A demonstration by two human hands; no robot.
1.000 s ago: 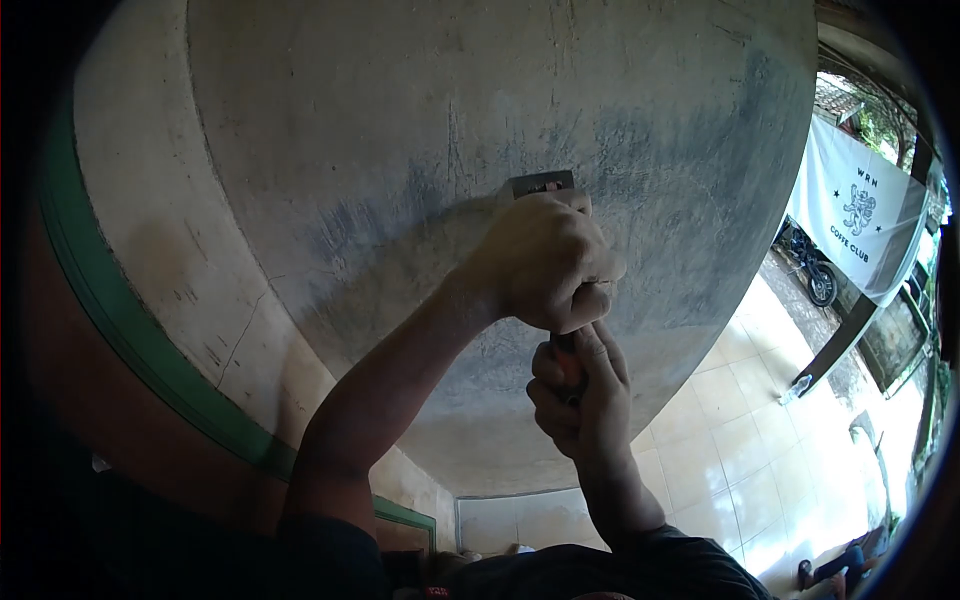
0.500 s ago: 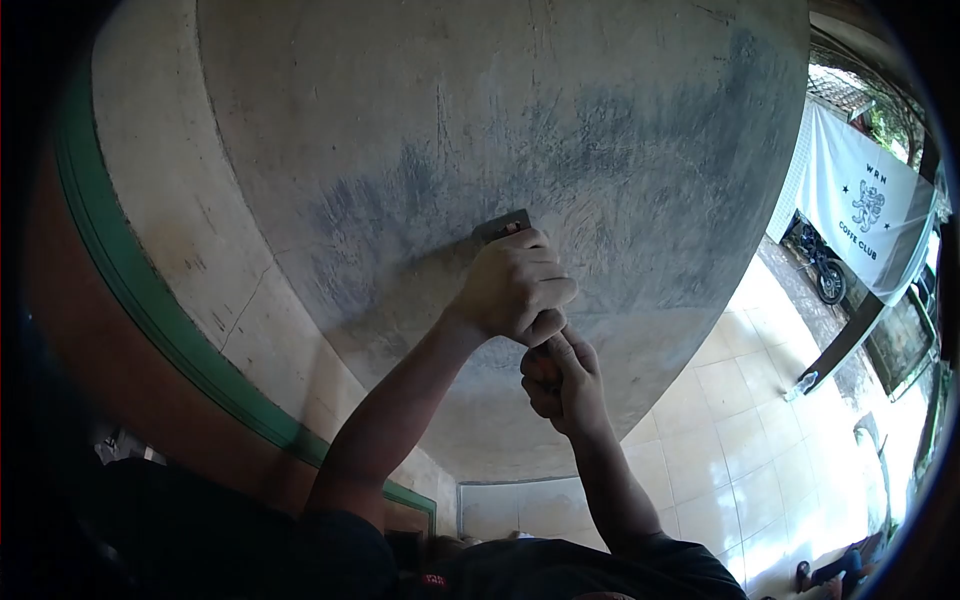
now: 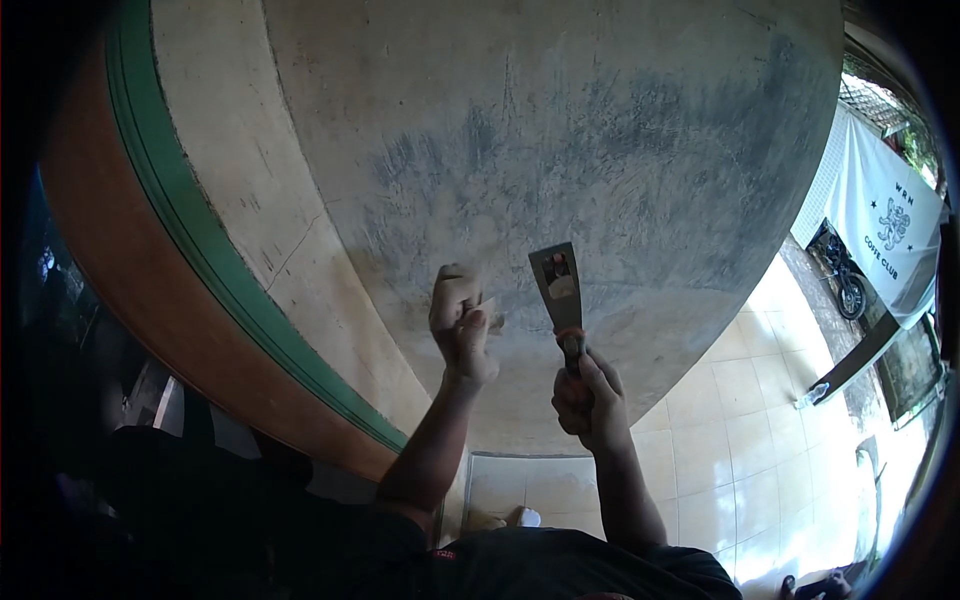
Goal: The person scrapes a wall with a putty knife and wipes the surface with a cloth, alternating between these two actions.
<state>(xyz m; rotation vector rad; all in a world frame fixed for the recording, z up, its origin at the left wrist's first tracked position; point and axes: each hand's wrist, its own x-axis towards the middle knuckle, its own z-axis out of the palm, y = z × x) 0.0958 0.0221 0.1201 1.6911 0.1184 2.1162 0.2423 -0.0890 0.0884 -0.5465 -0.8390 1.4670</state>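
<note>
Up close against the wall, both hands raised in front of it.

Right hand: closed in a fist round the handle of the scraper. Handle mostly hidden in the grip, a short dark-reddish bit showing above the fingers. Metal blade stands upright, widening toward its top edge, flat face turned to the camera. Some pale and reddish residue on the upper part of the blade. Cannot tell if the blade tip touches the plaster or sits just off it.

Left hand: just beside the blade, to its left, apart from it. Fingers curled in, narrow, knuckles toward the wall. A small pale fleck shows at the fingertips; cannot tell whether it is pinched or only lies behind them.

Wall surface: worn plaster, cream toward the left edge, with a broad grey-blue scuffed patch full of fine scratch lines across the middle and right. Scraper sits at the lower edge of that patch.

Around: green band running along the wall's left side, brown strip outside it. Glossy tiled floor at lower right. White banner with a crest and lettering hangs at far right, a motorbike parked under it.
</note>
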